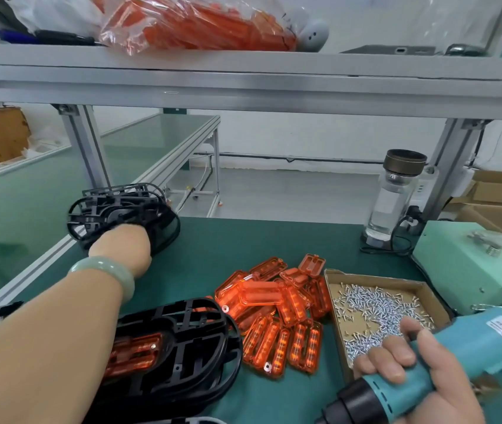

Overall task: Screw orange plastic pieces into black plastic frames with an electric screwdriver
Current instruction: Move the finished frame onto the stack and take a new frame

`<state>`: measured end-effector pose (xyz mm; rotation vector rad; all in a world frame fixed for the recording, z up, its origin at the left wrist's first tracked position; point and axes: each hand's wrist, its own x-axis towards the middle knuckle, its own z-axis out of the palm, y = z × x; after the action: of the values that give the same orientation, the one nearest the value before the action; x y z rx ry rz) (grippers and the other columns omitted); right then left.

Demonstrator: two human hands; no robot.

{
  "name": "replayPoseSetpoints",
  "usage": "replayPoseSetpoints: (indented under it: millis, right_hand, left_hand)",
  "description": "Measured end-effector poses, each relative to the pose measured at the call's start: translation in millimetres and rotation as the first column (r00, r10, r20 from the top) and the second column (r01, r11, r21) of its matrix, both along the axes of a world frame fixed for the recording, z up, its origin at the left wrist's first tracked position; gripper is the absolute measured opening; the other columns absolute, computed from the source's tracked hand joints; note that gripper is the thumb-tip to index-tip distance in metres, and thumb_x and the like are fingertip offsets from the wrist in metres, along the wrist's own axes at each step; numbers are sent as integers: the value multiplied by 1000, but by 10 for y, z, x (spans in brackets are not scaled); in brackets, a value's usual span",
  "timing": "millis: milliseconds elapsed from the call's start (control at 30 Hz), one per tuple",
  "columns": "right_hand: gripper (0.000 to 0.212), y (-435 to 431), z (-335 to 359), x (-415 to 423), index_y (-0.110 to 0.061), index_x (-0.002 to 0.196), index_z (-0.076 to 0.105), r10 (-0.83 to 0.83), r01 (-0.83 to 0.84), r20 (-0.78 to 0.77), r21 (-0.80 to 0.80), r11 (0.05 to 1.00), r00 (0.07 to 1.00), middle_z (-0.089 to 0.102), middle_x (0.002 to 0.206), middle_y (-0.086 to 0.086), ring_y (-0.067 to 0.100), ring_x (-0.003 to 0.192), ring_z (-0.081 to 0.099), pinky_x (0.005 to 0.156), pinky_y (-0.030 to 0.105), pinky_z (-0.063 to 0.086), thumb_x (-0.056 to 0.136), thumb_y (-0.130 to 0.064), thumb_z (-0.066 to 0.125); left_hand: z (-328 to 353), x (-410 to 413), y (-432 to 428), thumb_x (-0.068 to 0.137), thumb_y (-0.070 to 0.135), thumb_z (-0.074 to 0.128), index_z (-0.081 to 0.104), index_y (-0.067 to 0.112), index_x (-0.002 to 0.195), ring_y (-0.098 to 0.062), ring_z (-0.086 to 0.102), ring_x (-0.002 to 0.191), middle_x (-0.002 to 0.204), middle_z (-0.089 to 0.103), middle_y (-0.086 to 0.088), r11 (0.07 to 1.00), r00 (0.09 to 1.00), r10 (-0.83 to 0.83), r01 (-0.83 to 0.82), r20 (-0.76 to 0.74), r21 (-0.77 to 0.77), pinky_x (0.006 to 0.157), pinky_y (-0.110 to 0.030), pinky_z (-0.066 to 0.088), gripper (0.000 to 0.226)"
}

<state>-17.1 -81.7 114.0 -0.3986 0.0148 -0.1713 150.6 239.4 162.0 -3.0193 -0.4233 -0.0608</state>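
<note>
The green-matted bench [243, 240] carries everything, under a flat aluminium shelf [243, 84] on which lies a crinkled clear bag of orange parts [194, 26].

At the bench's near left edge lies a black plastic frame [182, 341], an oval lattice of thin ribs, with a ribbed, translucent orange piece [133, 351] set in its left half; the left forearm crosses over it. At the far left edge sits a stack of black frames [127, 206] of the same oval ribbed shape.

A pale green metal box [470, 270] stands at the right edge. Just in front of it is a shallow cardboard tray [375, 276], strewn with small shiny silver screws [378, 304]. A loose pile of orange pieces [274, 304], glossy oblong shells, lies mid-bench and touches the tray's left wall.

At the near right corner, the electric screwdriver [445, 356] has a teal plastic body and a black nose that points down and left. The right hand [421, 371] wraps its barrel, fingers curled over the top.

A clear glass bottle [393, 197] with a bronze cap stands upright at the far right edge.

The left hand [124, 249] reaches forward with the arm stretched out, its back up and against the stack. Its fingers are hidden among the black ribs, so its grip cannot be told. A smooth pale green bangle [106, 270] rings the wrist.
</note>
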Motion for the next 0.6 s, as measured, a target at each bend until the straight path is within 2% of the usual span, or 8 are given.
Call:
replayPoseSetpoints:
  millis: [67, 167, 233, 300, 367, 433, 500, 600]
  right_hand:
    - [16, 14, 100, -49, -21, 73, 63, -222, 207, -146, -114, 972, 964, 41, 52, -9, 5, 35, 40, 41, 20, 45, 84, -31, 57]
    - [9, 21, 154, -62, -23, 77, 60, -215, 211, -154, -43, 977, 964, 42, 53, -11, 3, 37, 40, 43, 17, 45, 80, -28, 53]
    - [7, -15, 150, -105, -23, 83, 55, -213, 206, -113, -67, 976, 970, 43, 56, -12, 2, 41, 42, 48, 17, 46, 78, -28, 56]
    - [5, -40, 157, -127, -24, 86, 52, -257, 249, -80, -93, 964, 963, 44, 57, -12, 2, 43, 42, 52, 15, 44, 84, -26, 56]
    - [8, -74, 167, -121, -24, 86, 50, -304, 295, -82, -105, 950, 949, 45, 59, -13, 2, 45, 42, 55, 17, 41, 93, -24, 53]
    - [13, -124, 174, -114, -24, 84, 47, -339, 327, -116, -108, 939, 934, 45, 59, -13, 2, 47, 42, 60, 19, 38, 96, -23, 52]
    - [16, -169, 184, -114, -23, 84, 45, -364, 354, -133, -93, 931, 922, 45, 59, -12, 3, 48, 42, 61, 18, 38, 97, -22, 54]
    - [21, -229, 211, -89, -22, 80, 43, -418, 406, -166, -101, 908, 893, 45, 58, -10, 4, 47, 42, 55, 17, 40, 97, -21, 55]
  left_hand:
    - [195, -67, -95, 86, 18, 57, 54, 7, 79, -26, 53, 69, 69, 48, -4, 996, 993, -38, 46, 111, -70, 63, -34, 43, 14]
    - [580, -296, -330, 87, 24, 57, 62, 3, 85, -25, 48, 62, 65, 50, -6, 968, 941, -129, 189, 314, -167, 59, -31, 39, 22]
    - [819, -562, -509, 87, 28, 60, 67, 10, 80, -23, 54, 59, 64, 58, -5, 902, 869, -178, 332, 462, -275, 52, -28, 39, 21]
    - [985, -889, -693, 86, 28, 63, 66, 16, 69, -18, 58, 55, 63, 64, -1, 746, 804, -137, 468, 579, -473, 52, -25, 46, 21]
    - [1080, -1254, -868, 85, 25, 65, 67, 20, 68, -10, 58, 54, 63, 66, 4, 459, 788, -72, 571, 612, -681, 53, -22, 51, 18]
    - [1087, -1640, -1026, 86, 23, 64, 68, 21, 74, 1, 57, 55, 64, 67, 10, 221, 801, -130, 598, 584, -771, 48, -13, 46, 12]
    - [975, -1982, -1170, 85, 25, 66, 69, 21, 83, 1, 61, 60, 72, 70, 10, 141, 782, -256, 612, 569, -778, 52, -11, 45, 6]
    - [682, -2403, -1410, 75, 31, 65, 68, 28, 91, -8, 67, 72, 81, 73, 7, 72, 763, -415, 571, 496, -818, 66, -19, 53, 17]
